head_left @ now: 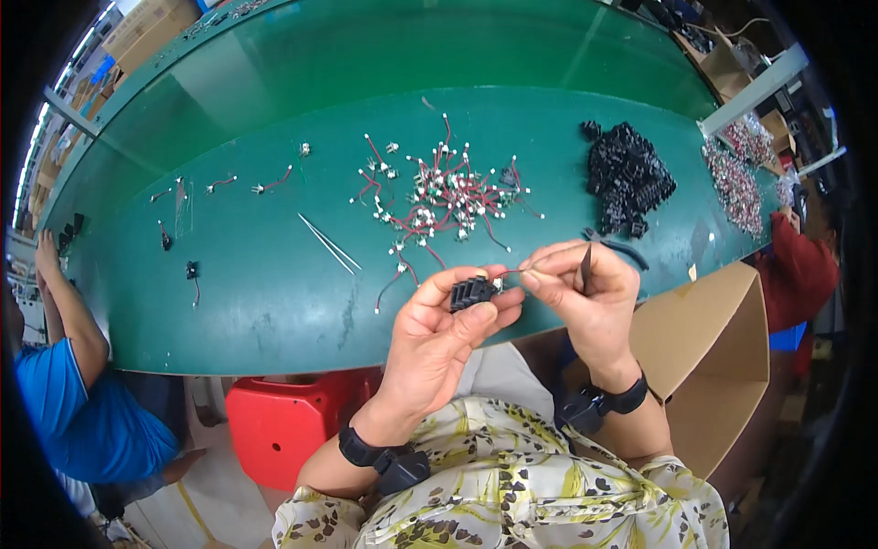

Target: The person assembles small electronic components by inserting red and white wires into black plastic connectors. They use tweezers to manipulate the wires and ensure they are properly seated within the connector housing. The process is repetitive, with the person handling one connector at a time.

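Fingers of my left hand [445, 322] pinch a small black ribbed part [472, 292] just below the middle of the frame, thumb under it and fingertips over it. My right hand [585, 293] sits just beside it to the right, pinching a thin red wire [514, 271] that runs to the part's right end, while also gripping dark tweezers [585, 266] that stick up between the fingers. Both hands hover above the near edge of the green table [274, 293]. Above them, at centre, lies a loose heap of red wires with white plugs [439, 194]; a pile of black parts [629, 178] lies at upper right. A cardboard box [709, 343] stands at lower right, a red stool [283, 421] at lower left.
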Tool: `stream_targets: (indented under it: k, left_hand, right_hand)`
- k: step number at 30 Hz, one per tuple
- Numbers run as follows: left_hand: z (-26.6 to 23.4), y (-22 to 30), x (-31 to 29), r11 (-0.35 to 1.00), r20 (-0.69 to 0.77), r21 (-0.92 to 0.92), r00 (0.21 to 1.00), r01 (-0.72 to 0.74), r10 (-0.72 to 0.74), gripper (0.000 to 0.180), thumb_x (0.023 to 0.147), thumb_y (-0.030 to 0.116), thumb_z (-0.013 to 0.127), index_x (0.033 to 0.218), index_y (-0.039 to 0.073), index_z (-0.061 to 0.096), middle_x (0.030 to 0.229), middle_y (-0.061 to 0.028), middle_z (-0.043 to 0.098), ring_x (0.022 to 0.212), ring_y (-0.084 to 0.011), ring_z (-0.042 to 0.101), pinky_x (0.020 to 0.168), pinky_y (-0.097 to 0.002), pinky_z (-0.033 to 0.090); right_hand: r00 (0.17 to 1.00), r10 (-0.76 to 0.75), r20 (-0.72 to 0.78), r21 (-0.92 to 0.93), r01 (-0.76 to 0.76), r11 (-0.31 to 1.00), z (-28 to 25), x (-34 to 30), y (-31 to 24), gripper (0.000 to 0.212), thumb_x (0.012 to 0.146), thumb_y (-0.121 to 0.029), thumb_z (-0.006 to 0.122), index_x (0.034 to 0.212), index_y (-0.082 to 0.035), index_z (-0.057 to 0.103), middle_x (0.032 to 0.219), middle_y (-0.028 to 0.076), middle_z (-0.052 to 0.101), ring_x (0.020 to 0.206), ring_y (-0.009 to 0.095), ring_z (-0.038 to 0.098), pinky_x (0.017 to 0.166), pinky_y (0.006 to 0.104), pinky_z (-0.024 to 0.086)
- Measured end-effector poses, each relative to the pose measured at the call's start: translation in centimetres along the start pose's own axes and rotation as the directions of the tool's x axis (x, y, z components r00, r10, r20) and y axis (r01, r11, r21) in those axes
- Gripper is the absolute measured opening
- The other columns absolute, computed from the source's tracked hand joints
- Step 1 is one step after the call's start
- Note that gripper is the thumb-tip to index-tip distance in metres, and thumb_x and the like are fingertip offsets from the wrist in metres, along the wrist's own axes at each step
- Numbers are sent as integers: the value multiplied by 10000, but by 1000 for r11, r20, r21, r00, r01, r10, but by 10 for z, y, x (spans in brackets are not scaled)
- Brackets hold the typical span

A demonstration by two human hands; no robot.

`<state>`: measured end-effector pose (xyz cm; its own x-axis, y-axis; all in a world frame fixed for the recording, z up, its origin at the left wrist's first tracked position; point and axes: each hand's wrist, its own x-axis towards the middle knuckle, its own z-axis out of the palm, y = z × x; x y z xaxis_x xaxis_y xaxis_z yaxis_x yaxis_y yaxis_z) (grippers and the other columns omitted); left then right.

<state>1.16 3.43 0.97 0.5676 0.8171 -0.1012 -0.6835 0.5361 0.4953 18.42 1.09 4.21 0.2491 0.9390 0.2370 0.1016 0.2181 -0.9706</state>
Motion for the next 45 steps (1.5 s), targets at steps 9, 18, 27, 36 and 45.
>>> stream_targets:
  k: [9,18,27,36,45]
  left_hand:
    - [-2,-12,-17,984,-116,174,993,22,-2,318,899,-11,630,1201,21,535,1181,-140,615,1042,-243,651,920,-382,545]
    - [4,-23,-20,967,-132,257,990,-5,40,316,882,3,651,1176,42,544,1154,-126,615,1058,-258,646,917,-400,547]
    - [-9,-30,-24,928,44,346,991,-137,130,351,843,-124,636,1166,-31,536,1225,-173,578,1078,-258,639,940,-378,554]
    - [-16,-30,-21,947,167,281,980,-156,111,354,835,-131,632,1160,-24,542,1237,-199,565,1084,-263,631,949,-397,555]
    - [-17,-26,-24,898,132,410,985,-158,112,357,825,-146,640,1151,-24,559,1232,-180,584,1067,-205,635,905,-294,549]
  right_hand:
    - [964,-252,81,-339,264,903,-6,-33,-21,214,665,78,697,857,-16,681,777,74,668,608,104,563,502,208,406]
    - [986,-160,-39,-349,136,927,-14,-51,-20,228,653,82,680,862,-11,682,739,47,620,569,68,524,464,203,358]
    - [998,40,-51,-133,-46,990,-14,-60,-17,193,713,75,714,890,8,680,769,23,616,584,41,516,502,193,378]
    - [798,520,305,544,-594,593,-34,-50,4,310,787,-24,742,1081,-9,645,792,7,614,592,12,471,468,165,289]
    - [959,202,199,-222,-156,963,-24,-51,-10,141,781,-62,794,891,-1,730,862,12,612,707,37,525,552,178,376]
